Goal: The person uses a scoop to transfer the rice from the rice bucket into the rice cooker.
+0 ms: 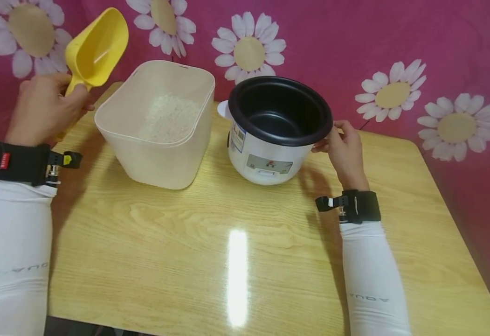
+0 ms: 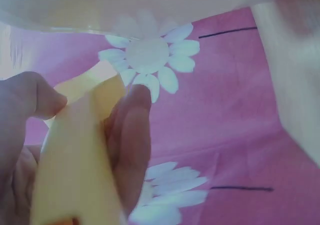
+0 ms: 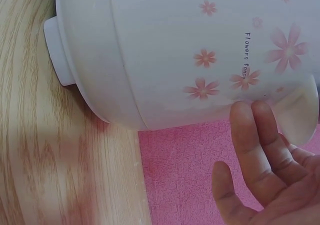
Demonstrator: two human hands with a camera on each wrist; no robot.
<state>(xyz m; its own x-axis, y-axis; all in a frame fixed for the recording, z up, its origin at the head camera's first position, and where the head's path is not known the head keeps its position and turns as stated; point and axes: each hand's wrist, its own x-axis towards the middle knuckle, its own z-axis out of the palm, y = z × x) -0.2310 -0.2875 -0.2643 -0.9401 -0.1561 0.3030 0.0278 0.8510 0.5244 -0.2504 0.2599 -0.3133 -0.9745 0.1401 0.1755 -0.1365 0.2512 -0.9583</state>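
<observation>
My left hand grips a yellow scoop by its handle, at the upper left in the head view. The scoop is raised with its bowl up, left of and above a cream bin that holds white rice. In the left wrist view, thumb and fingers lie on both sides of the pale handle. My right hand holds a white rice cooker at its right side handle, just below the dark rim. Several fingertips meet the cooker's flowered wall in the right wrist view.
The cooker has no lid on, and its black inner pot shows bare inside. Bin and cooker stand side by side on a wooden table. Behind runs a pink cloth wall with daisies. Light glares on the tabletop near the front edge.
</observation>
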